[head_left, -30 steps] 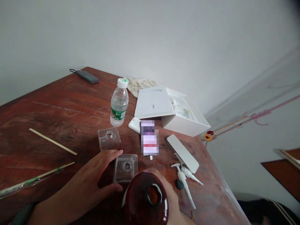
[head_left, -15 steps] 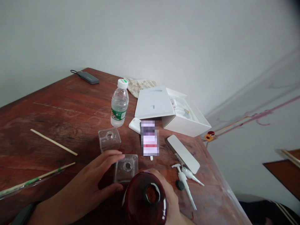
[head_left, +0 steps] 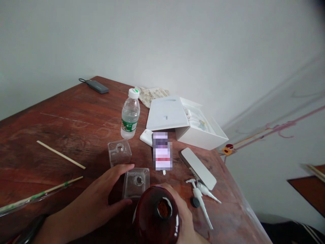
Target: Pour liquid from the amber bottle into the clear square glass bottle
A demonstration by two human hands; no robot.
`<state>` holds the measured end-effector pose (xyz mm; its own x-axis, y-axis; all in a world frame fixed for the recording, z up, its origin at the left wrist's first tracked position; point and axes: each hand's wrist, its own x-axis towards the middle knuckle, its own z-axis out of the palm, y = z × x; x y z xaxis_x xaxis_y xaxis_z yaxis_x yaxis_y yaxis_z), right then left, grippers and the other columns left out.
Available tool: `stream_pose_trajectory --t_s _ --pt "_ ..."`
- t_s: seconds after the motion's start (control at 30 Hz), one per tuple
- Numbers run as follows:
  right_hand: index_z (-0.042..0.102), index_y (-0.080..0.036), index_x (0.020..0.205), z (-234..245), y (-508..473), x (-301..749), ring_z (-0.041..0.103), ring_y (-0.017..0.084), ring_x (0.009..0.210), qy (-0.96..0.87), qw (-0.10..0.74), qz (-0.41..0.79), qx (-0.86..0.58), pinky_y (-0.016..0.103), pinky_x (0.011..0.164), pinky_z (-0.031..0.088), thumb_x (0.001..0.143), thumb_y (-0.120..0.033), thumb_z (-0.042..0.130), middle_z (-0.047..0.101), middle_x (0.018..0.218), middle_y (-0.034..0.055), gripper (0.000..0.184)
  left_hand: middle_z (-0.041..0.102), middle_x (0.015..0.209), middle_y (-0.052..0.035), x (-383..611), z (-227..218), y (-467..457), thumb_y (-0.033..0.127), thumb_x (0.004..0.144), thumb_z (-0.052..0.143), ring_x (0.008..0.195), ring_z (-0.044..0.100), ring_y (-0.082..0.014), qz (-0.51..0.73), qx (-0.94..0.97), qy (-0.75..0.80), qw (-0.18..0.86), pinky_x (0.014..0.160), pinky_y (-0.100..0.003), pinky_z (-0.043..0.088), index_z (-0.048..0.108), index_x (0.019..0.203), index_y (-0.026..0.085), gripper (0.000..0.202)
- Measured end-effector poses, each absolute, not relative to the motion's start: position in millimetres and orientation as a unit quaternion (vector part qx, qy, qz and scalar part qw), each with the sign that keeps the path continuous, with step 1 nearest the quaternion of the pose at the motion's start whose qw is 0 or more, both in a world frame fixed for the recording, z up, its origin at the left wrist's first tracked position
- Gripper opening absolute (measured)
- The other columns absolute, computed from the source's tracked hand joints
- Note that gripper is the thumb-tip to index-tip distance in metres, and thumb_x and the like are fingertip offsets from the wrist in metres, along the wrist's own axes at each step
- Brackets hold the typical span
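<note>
- Head view dipped slightly: desk items sit lower in frame, hands about the same.
- Left hand (head_left: 91, 195): fingers apart, straddling left side of square glass bottle (head_left: 135, 183) near the desk's (head_left: 63, 118) front edge; grip unclear.
- Right hand (head_left: 185, 211): fingers wrapped around dark red glass bottle (head_left: 156, 217), mouth facing camera, at the front edge.
- White pump heads (head_left: 199, 200) just right of it.

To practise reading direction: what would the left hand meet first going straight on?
The clear square glass bottle just past the left hand, though depth is unclear and they may already touch.
</note>
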<state>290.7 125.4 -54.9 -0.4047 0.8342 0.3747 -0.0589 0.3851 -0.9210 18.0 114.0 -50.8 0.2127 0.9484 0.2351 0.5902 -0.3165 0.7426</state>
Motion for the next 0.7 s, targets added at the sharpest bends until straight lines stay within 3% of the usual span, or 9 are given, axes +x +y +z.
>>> stream_pose_trajectory --t_s 0.2,0.43,0.7 --pt "0.073 -0.025 0.138 -60 123 289 0.08 0.036 0.097 -0.692 0.476 0.453 -0.299 0.044 0.084 0.068 0.072 -0.069 0.093 0.079 0.115 0.0142 0.082 0.072 0.149 -0.006 14 -44 116 0.034 0.092 0.082 0.128 0.076 -0.0332 0.392 0.744 0.499 0.209 0.109 -0.047 0.066 0.05 0.155 0.038 0.071" --pt "0.07 -0.028 0.137 -55 127 293 0.081 0.03 0.094 -0.711 0.444 0.446 -0.314 0.038 0.084 0.068 0.077 -0.06 0.094 0.079 0.114 0.0096 0.072 0.071 0.145 -0.0076 10 -45 108 0.032 0.089 0.079 0.127 0.075 -0.0353 0.479 0.708 0.495 0.157 0.111 -0.047 0.065 0.056 0.151 0.034 0.066" --pt "0.064 -0.029 0.148 -65 127 298 0.082 0.035 0.107 -0.732 0.454 0.409 -0.302 0.04 0.086 0.07 0.074 -0.06 0.097 0.077 0.128 0.013 0.087 0.069 0.145 -0.0067 8 -44 107 0.023 0.085 0.082 0.13 0.071 -0.0343 0.53 0.69 0.472 0.141 0.114 -0.048 0.063 0.059 0.148 0.033 0.068"
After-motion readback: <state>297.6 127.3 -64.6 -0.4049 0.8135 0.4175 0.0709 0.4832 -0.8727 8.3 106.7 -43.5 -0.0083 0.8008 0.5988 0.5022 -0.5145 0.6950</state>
